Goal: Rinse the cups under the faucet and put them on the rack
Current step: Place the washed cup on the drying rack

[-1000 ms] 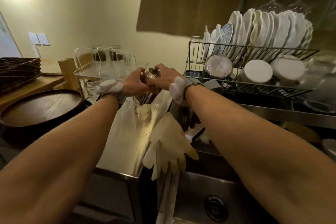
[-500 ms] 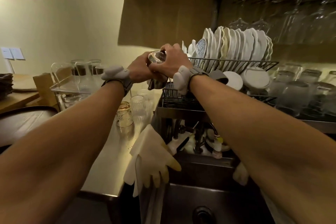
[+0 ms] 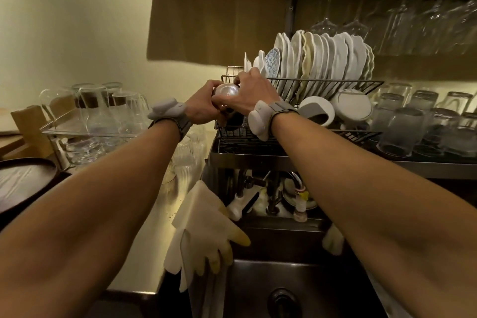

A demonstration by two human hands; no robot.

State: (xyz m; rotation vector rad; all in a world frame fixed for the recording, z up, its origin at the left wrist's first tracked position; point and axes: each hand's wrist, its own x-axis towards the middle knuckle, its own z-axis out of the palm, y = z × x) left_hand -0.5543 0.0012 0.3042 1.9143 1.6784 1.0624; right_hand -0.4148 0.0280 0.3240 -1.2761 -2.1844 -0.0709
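Observation:
Both hands hold one clear glass cup [image 3: 226, 91], bottom up, at the left end of the black wire rack [image 3: 335, 83]. My left hand [image 3: 202, 107] grips its left side. My right hand [image 3: 251, 97] wraps over its top and right side. The cup's lower part is hidden between the hands. The rack holds upright white plates [image 3: 320, 57] and tipped white bowls [image 3: 352, 105]. The faucet [image 3: 273, 188] sits below the rack, behind the dark sink [image 3: 296, 289].
Several upturned glasses [image 3: 402, 126] stand right of the rack. A clear tray of glasses [image 3: 95, 111] sits at left, more glasses [image 3: 191, 147] stand on the steel counter. Pale rubber gloves [image 3: 204, 230] hang over the sink edge. A dark round tray [image 3: 23, 183] lies at far left. Stemware [image 3: 361, 20] hangs overhead.
Both hands carried the cup up and to the right, from above the counter glasses to the rack's left end. The view shifted right toward the rack.

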